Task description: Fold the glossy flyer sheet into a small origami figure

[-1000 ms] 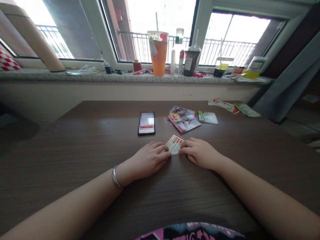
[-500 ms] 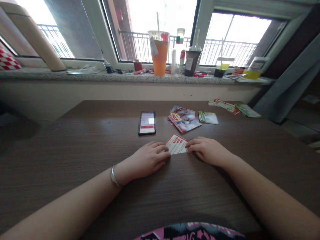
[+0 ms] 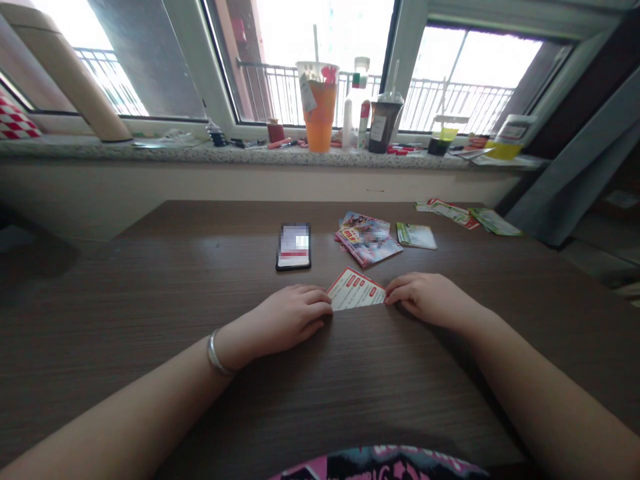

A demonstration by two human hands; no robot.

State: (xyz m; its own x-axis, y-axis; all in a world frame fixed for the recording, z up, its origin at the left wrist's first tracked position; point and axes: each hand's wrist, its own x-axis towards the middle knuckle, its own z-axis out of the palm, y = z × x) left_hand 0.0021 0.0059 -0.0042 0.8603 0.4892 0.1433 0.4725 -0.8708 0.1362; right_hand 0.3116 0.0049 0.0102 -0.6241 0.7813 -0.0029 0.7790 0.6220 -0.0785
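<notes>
A folded paper (image 3: 354, 291), roughly triangular, white with red edges and red printed labels, lies on the brown table in front of me. My left hand (image 3: 295, 317), with a silver bangle at the wrist, has its fingers together on the paper's left corner. At the opposite corner, my right hand (image 3: 423, 299) pinches the paper between thumb and fingers. Just beyond the paper are a phone (image 3: 293, 247) with a lit, blurred screen and a small pile of colourful printed leaflets (image 3: 370, 240).
Right of the leaflets lies a green-and-white paper (image 3: 417, 236); more printed papers (image 3: 453, 213) are at the table's (image 3: 210, 293) far right. Along the windowsill (image 3: 170, 155) stand an orange drink cup (image 3: 320, 113), a dark lidded cup (image 3: 384, 123), bottles and pens.
My hands have drawn apart, the left sliding left and the right sliding right along the paper's lower edge. More of the paper's face now shows between them.
</notes>
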